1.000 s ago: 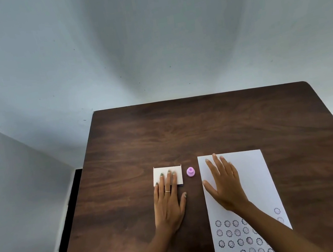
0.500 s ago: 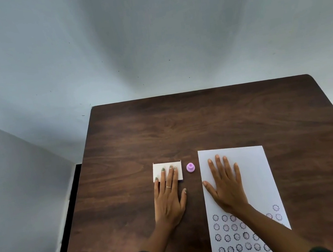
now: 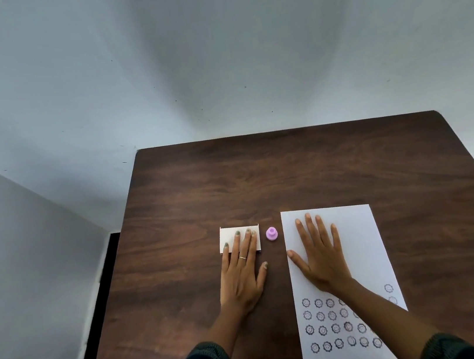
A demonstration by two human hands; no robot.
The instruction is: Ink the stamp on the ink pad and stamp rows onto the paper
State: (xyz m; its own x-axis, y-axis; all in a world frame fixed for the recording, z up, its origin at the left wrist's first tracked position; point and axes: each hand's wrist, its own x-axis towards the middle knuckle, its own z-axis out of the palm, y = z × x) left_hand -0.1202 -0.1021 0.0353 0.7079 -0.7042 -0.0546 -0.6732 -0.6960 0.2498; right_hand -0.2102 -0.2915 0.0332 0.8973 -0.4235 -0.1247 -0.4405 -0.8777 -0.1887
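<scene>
The pink stamp (image 3: 271,233) stands free on the table (image 3: 290,171), between your two sets of fingertips and held by neither. Your left hand (image 3: 242,274) lies flat, fingers straight, on the white ink pad (image 3: 228,237), which looks closed, though that's hard to tell. Your right hand (image 3: 321,259) rests spread on the paper (image 3: 358,241), beyond four stamped rows. You're between stamps: next, pinch the stamp and ink it.

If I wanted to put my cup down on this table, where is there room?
The whole far half of the table, beyond the paper, is bare, as are the strips along both side edges. It is crowded around the stamp, between the white ink pad under the left hand and the right hand.
</scene>
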